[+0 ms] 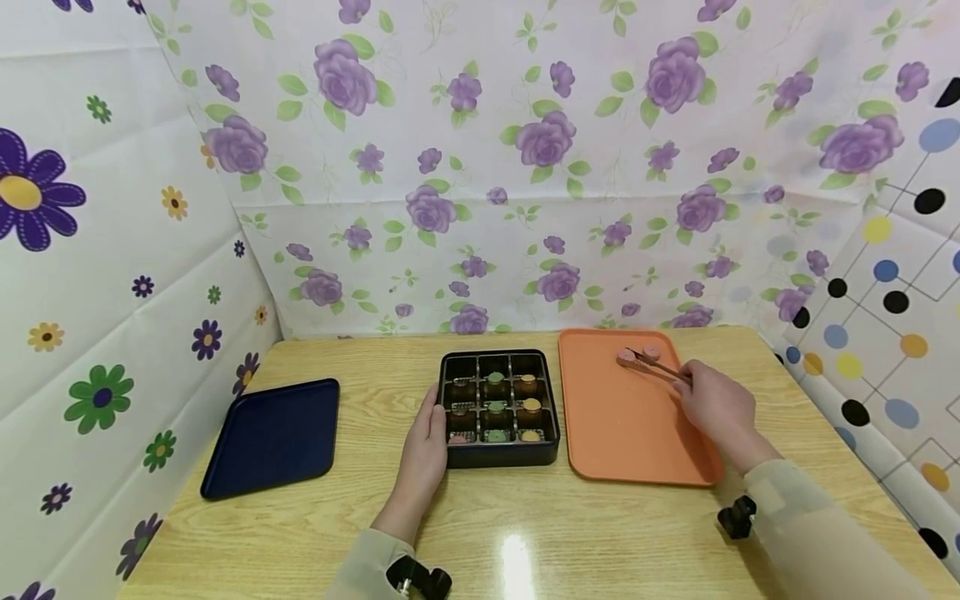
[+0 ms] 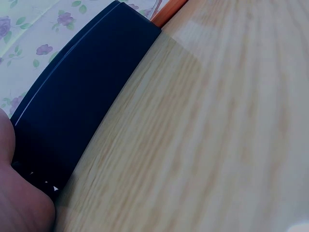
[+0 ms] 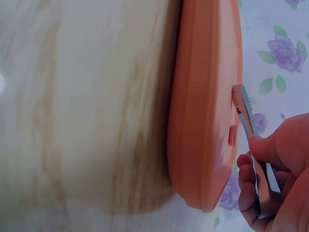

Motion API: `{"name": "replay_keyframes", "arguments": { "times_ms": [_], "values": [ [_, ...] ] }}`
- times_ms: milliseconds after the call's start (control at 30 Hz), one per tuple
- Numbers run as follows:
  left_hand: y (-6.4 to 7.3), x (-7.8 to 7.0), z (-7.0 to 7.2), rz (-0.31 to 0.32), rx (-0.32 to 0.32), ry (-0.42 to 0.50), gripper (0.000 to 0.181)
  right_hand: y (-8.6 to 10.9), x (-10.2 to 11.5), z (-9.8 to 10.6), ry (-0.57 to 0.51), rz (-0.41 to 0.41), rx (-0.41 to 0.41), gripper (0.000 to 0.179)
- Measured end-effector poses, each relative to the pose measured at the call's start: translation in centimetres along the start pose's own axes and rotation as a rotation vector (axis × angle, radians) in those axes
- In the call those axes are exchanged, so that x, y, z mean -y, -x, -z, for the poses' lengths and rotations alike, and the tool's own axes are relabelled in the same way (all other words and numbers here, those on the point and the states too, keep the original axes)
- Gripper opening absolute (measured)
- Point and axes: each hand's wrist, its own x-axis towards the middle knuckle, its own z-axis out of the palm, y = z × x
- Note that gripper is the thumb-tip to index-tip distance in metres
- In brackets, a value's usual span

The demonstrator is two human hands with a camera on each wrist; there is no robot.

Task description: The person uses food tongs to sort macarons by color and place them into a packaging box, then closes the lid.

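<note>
My left hand [image 1: 424, 446] lies along the left side of a black box [image 1: 502, 455], its fingers fairly straight against the wall. In the left wrist view part of that hand [image 2: 21, 193] touches the box's corner [image 2: 87, 92]. The box is split into compartments, with green pieces down the middle column, yellow ones down the right column and a pink piece [image 1: 457, 439] at front left. My right hand [image 1: 718, 404] grips metal tongs [image 3: 263, 183], whose tips are at a round pink piece [image 1: 626, 356] over the orange tray [image 1: 637, 442]. A second pink piece [image 1: 651, 352] lies just beyond.
A dark blue tray [image 1: 273, 442] lies at the left of the wooden table [image 1: 480, 533]. Flowered cloth [image 1: 480, 167] hangs behind the table and at the left; a dotted cloth [image 1: 892, 367] hangs at the right. The orange tray stands close to the box's right side.
</note>
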Motion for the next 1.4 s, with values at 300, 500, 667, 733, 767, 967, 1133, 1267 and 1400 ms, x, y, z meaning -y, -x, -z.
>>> {"name": "replay_keyframes", "arguments": {
  "times_ms": [300,500,667,733,767,967,1133,1267,1400],
  "values": [
    [0.0,0.0,0.1,0.008,-0.003,-0.01,0.056,0.1,0.3,0.1,-0.011,0.003,-0.023,0.028],
    [0.0,0.0,0.1,-0.003,-0.001,-0.007,0.056,0.2,0.9,0.4,-0.007,0.026,-0.05,0.032],
    [0.0,0.1,0.1,-0.009,-0.002,-0.015,0.056,0.3,1.6,0.7,-0.02,0.057,-0.061,0.03],
    [0.0,0.1,0.1,-0.004,-0.006,-0.018,0.056,0.4,2.0,0.8,-0.025,0.069,-0.066,0.028],
    [0.0,0.1,0.1,-0.002,-0.007,-0.017,0.056,0.5,2.2,0.9,-0.026,0.076,-0.069,0.027],
    [0.1,0.0,0.0,0.001,-0.002,-0.006,0.056,0.8,4.0,1.4,-0.03,0.117,-0.11,0.029],
    [0.0,-0.1,0.0,0.002,-0.002,-0.01,0.056,1.3,5.5,1.7,-0.05,0.168,-0.133,0.034],
    [0.0,-0.1,0.0,0.0,-0.008,-0.026,0.056,1.9,6.6,1.8,-0.061,0.202,-0.145,0.029],
    [0.0,-0.1,0.1,0.0,-0.007,-0.028,0.056,2.3,7.5,1.8,-0.071,0.229,-0.142,0.02]
  ]
}}
